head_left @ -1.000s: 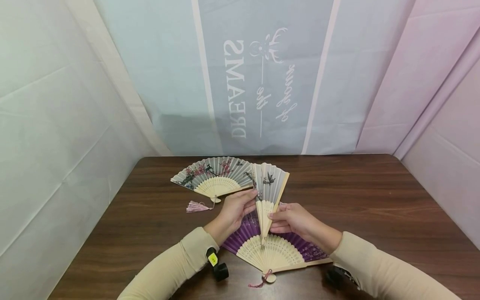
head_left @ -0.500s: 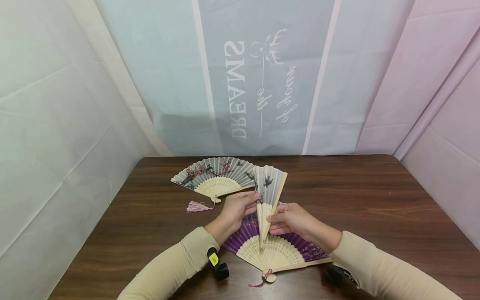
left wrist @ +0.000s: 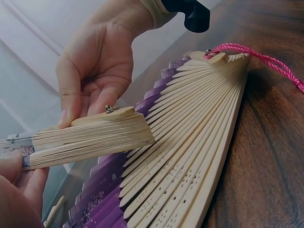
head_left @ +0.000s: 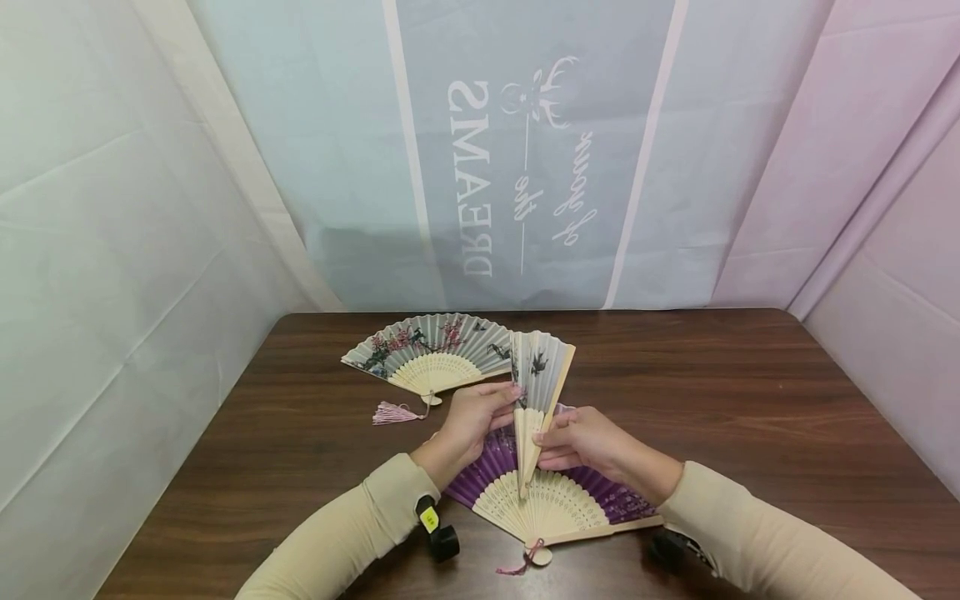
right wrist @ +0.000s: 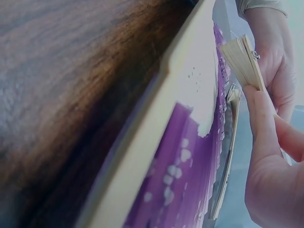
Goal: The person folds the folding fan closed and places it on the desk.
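Observation:
Both hands hold a partly spread white folding fan (head_left: 542,367) with a dark bird print and pale ribs, above a purple fan. The left hand (head_left: 471,421) pinches its left edge between thumb and fingers. On the other side, the right hand (head_left: 581,439) grips the ribs, thumb in front. In the left wrist view the held fan's ribs (left wrist: 90,140) are bunched near a small metal pivot ring. Beneath lies the fully spread purple folding fan (head_left: 491,467) with a dark pink cord; hands and the held fan hide part of it.
A spread grey-white fan (head_left: 435,350) with red blossoms lies at the back left of the dark wooden table (head_left: 750,417); a pink tassel (head_left: 395,413) hangs from its pivot. A printed cloth (head_left: 517,167) stands behind the table. Black wrist devices sit under both cuffs.
The held fan's top dips slightly and it looks a little narrower than a second ago. Both hands keep their grip and hardly move. The fans on the table stay put.

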`<action>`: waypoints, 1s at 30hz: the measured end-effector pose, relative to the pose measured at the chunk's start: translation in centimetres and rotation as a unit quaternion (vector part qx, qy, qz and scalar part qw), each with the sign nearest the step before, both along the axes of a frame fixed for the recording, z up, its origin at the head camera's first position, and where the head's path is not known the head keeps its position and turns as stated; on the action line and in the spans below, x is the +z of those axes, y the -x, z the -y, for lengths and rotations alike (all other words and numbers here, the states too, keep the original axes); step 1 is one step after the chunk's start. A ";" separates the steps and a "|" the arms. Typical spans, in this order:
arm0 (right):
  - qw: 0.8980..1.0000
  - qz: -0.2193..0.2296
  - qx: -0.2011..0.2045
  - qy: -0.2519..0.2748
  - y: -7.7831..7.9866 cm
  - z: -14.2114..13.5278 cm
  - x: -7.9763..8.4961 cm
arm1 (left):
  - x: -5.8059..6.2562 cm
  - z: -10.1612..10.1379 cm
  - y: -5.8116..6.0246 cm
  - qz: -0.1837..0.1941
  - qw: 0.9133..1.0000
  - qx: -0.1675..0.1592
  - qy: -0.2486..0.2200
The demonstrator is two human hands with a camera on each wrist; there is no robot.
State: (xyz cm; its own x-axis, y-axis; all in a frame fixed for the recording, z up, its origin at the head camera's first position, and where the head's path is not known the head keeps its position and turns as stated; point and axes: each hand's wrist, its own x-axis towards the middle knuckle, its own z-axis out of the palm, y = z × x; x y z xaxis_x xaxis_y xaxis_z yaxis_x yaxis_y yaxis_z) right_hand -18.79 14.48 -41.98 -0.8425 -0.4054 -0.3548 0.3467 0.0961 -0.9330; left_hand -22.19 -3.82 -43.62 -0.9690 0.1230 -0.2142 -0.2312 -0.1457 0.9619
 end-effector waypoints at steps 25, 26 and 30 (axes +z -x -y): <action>1.000 -0.001 0.020 -0.005 0.3 0.0 -0.5 | 0.1 0.0 -0.3 -0.021 0.999 -0.020 0.033; 1.000 -0.001 0.019 -0.005 0.3 0.0 -0.4 | 0.1 0.0 -0.3 -0.023 0.999 -0.021 0.033; 1.000 0.004 0.015 0.002 0.5 0.0 -0.3 | 0.2 0.1 -0.2 -0.024 0.999 -0.031 0.035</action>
